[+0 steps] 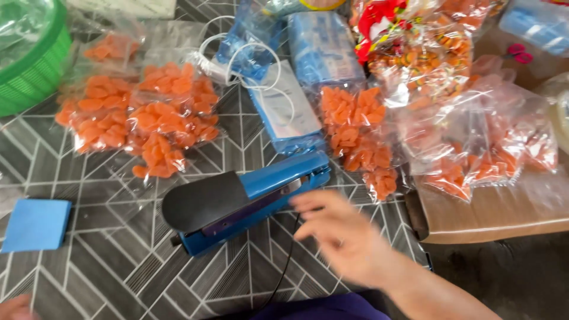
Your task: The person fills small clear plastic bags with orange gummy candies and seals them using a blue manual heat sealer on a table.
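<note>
Blue heat sealer lies shut on the patterned table; right hand beside it open, left hand unclear

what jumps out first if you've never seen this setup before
The clear bags of orange candy pieces spread over the patterned mat, with more bags piled at the upper right, catch the eye first. In the middle lies a blue heat sealer with a black handle pad, and the blurred right hand hovers just beside its near end. A green basket sits at the top left, a blue square pad at the left edge.
</note>
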